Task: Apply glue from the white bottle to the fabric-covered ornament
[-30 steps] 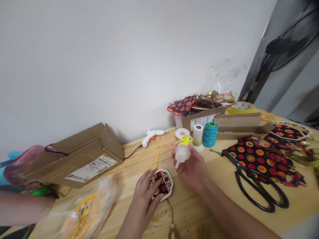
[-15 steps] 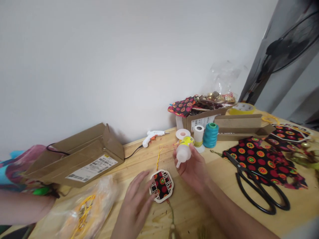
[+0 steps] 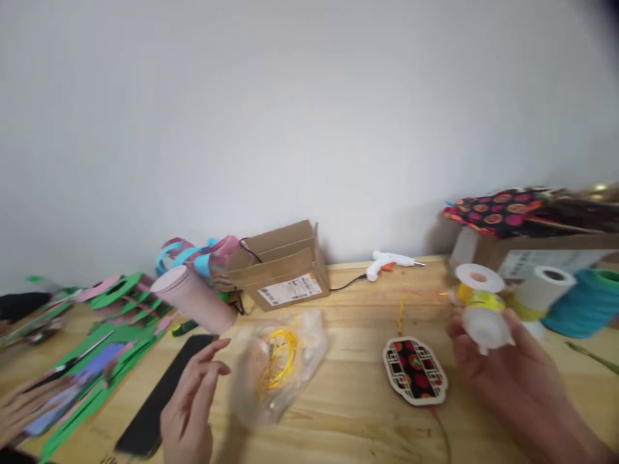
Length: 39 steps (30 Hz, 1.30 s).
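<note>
My right hand (image 3: 512, 377) holds a small white glue bottle (image 3: 483, 316) with a yellow label, nozzle pointing down toward me. My left hand (image 3: 191, 403) hovers open above the wooden table (image 3: 348, 399), holding nothing, beside a clear plastic bag (image 3: 278, 361) with yellow cord inside. A wooden lattice ornament (image 3: 414, 369) backed with black floral fabric lies flat between my hands, apart from both. The picture is motion-blurred.
A black phone (image 3: 159, 393) lies left of my left hand. Green and pink paper cutouts (image 3: 91, 348), a pink cylinder (image 3: 196, 299), a cardboard box (image 3: 283, 267), a white glue gun (image 3: 389, 263) and thread spools (image 3: 583, 303) stand around the table.
The view has swung left. My left hand has lifted off the ornament and moved left past the plastic bag. My right hand still grips the glue bottle.
</note>
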{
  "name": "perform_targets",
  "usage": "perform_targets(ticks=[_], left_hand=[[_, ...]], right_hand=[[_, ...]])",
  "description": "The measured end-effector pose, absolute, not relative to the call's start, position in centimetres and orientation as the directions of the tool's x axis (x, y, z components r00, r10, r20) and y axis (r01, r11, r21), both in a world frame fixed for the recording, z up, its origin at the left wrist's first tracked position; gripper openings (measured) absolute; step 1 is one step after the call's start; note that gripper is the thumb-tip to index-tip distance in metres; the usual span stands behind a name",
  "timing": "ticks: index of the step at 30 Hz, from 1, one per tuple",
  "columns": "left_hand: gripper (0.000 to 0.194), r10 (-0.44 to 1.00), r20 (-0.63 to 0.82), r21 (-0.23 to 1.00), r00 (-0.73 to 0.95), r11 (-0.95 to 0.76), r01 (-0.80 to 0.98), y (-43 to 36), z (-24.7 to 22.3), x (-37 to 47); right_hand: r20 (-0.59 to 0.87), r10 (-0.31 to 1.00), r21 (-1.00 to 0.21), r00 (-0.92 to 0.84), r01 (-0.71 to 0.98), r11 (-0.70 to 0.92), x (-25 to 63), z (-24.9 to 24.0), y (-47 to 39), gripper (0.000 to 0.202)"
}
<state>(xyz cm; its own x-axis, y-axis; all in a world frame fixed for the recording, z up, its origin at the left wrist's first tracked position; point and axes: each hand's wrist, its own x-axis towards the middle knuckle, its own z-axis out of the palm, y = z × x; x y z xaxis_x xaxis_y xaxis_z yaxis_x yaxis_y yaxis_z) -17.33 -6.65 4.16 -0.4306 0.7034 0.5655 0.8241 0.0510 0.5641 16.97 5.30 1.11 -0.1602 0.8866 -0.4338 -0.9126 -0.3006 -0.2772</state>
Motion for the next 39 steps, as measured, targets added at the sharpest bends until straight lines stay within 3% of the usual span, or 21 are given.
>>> perform_targets(ticks=[3,6,8,12,18,28,39], left_hand=[[0.018,0.744,0.498,0.573,-0.444,0.101,0.813,-6.2,3.7,-18.9],[0.012,0.808,0.558,0.365,-0.190,-0.033,0.930,-4.8,2.7,-19.8],[0.016,0.852,0.523,0.201,0.010,-0.135,0.970,-3.4,2.0,-20.0],[0.019,0.915,0.375,0.045,0.147,-0.177,0.983,-0.8,1.0,-20.0],[0.019,0.933,0.304,0.020,0.191,-0.206,0.978,0.3,0.3,-20.0],[0.016,0.948,0.254,0.011,0.194,-0.203,0.979,1.6,-0.3,-20.8],[0.026,0.953,0.209,0.137,0.219,-0.250,0.959,3.0,-0.4,-21.6]], right_hand=[[-0.507,0.851,-0.300,-0.136,-0.898,-0.322,16.7,0.9,5.3,0.026],[-0.506,0.851,-0.331,-0.139,-0.880,-0.341,16.5,0.4,5.3,0.028],[-0.505,0.851,-0.337,-0.146,-0.874,-0.350,16.5,0.1,5.5,0.030],[-0.483,0.864,-0.344,-0.143,-0.876,-0.337,16.3,-0.4,5.9,0.033],[-0.442,0.891,-0.355,-0.103,-0.892,-0.280,16.3,-0.6,6.2,0.035],[-0.431,0.885,-0.302,-0.173,-0.897,-0.323,16.2,0.0,6.0,0.029],[-0.268,0.940,-0.299,-0.211,-0.909,-0.290,16.4,0.0,5.8,0.017]])
